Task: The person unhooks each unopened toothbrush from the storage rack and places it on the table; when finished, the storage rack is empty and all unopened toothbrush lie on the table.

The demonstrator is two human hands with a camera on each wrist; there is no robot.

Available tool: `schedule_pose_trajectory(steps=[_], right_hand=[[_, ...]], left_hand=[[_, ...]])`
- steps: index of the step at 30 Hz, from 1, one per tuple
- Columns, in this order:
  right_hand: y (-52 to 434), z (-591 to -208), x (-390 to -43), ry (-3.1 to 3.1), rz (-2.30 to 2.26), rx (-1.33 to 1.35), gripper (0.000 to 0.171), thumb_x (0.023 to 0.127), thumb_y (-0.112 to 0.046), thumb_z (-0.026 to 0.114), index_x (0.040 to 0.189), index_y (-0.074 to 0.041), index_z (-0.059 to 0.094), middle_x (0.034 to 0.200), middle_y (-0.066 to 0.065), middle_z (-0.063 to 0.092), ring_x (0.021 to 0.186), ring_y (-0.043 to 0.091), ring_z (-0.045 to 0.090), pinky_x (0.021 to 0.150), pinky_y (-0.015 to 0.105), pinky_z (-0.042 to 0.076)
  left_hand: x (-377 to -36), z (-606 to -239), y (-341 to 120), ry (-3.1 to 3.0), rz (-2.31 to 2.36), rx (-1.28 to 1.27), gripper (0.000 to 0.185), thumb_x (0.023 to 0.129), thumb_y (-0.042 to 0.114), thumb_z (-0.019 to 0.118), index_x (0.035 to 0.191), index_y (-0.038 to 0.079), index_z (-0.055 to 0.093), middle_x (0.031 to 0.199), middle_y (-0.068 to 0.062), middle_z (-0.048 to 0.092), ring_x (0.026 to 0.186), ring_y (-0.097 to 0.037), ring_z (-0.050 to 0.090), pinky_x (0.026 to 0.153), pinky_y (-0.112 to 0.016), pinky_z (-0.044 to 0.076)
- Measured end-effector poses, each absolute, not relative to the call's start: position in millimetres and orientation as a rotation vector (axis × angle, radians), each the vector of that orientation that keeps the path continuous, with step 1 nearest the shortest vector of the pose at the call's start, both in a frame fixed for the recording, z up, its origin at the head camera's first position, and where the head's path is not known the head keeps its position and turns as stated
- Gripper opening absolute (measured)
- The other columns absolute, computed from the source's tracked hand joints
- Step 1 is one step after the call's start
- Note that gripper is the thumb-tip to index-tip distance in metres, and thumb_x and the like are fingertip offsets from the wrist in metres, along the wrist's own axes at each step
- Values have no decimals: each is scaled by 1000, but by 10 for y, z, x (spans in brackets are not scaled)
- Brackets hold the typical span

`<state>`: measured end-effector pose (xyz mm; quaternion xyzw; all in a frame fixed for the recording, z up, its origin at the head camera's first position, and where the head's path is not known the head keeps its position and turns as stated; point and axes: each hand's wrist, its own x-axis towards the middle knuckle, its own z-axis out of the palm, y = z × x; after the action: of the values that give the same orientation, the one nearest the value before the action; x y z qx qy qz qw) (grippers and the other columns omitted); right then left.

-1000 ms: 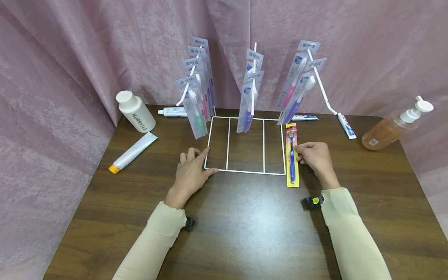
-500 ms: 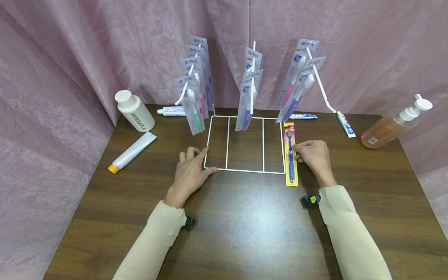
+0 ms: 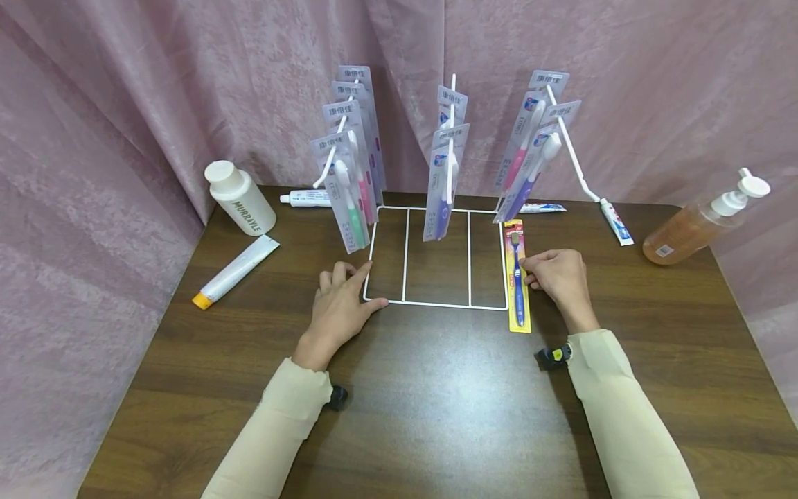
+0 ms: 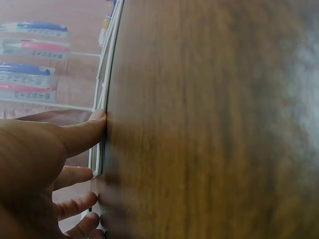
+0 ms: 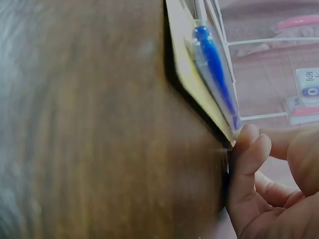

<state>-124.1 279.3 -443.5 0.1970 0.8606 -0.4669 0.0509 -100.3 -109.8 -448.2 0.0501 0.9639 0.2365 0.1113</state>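
A white wire rack (image 3: pixel 436 305) stands on the wooden table (image 3: pixel 436 402), with packaged toothbrushes hanging from its left (image 3: pixel 350 173), middle (image 3: pixel 444 177) and right (image 3: pixel 530 149) hooks. My left hand (image 3: pixel 339 301) lies flat on the table, index finger and thumb touching the rack's front left corner (image 4: pixel 102 99). A yellow toothbrush package (image 3: pixel 519 277) lies along the rack's right side. My right hand (image 3: pixel 557 277) curls its fingers at that package's right edge. In the right wrist view the package (image 5: pixel 192 74) tilts up off the wood at my fingertips (image 5: pixel 249 144).
A white bottle (image 3: pixel 240 197) and an orange-capped tube (image 3: pixel 235 272) lie at the left. Toothpaste tubes (image 3: pixel 305 199) (image 3: pixel 542 208) (image 3: pixel 617 222) lie along the back. A pump bottle (image 3: pixel 704 225) leans at the right edge. Pink curtain closes in the back and sides.
Both hands stay where they were. The hanging packs sway slightly and the view has shifted a little.
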Motion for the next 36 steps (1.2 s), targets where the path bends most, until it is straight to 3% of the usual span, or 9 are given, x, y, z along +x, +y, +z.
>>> schedule_pose_trajectory(steps=[14, 22, 28, 32, 36], right_hand=[[2788, -4451, -1243, 2628, -1384, 603, 34, 105, -20, 80, 119, 11, 83, 60, -14, 73, 53, -2, 67, 56, 18, 57], [2794, -4365, -1230, 2741, -1369, 579, 37, 109, -26, 74, 123, 7, 84, 66, -10, 77, 54, -2, 67, 54, 19, 55], [2721, -4097, -1343, 2797, -1981, 332, 34, 110, -13, 75, 138, 6, 78, 91, -24, 78, 64, -3, 71, 53, 17, 54], [2640, -3856, -1460, 2743, -2310, 55, 37, 109, -5, 74, 145, 4, 75, 118, -16, 80, 72, 0, 74, 54, 18, 55], [2576, -3694, -1558, 2656, -2444, -70, 36, 107, -2, 74, 144, -1, 77, 123, -10, 80, 72, 3, 74, 54, 17, 53]], left_hand=[[-989, -4485, -1102, 2832, 690, 154, 90, 104, 48, 84, 178, 17, 43, 157, -16, 49, 129, -42, 43, 98, -51, 47], [-991, -4483, -1096, 2835, 704, 150, 89, 104, 48, 84, 177, 16, 44, 158, -18, 49, 129, -42, 42, 100, -53, 48], [-992, -4491, -1104, 2834, 700, 150, 90, 104, 48, 84, 178, 17, 44, 158, -17, 49, 130, -43, 42, 100, -53, 48], [-990, -4494, -1105, 2833, 699, 150, 90, 104, 49, 84, 178, 18, 43, 158, -16, 49, 129, -42, 42, 98, -51, 47], [-982, -4494, -1109, 2833, 704, 148, 90, 104, 49, 84, 178, 18, 43, 158, -16, 49, 129, -41, 42, 99, -51, 47]])
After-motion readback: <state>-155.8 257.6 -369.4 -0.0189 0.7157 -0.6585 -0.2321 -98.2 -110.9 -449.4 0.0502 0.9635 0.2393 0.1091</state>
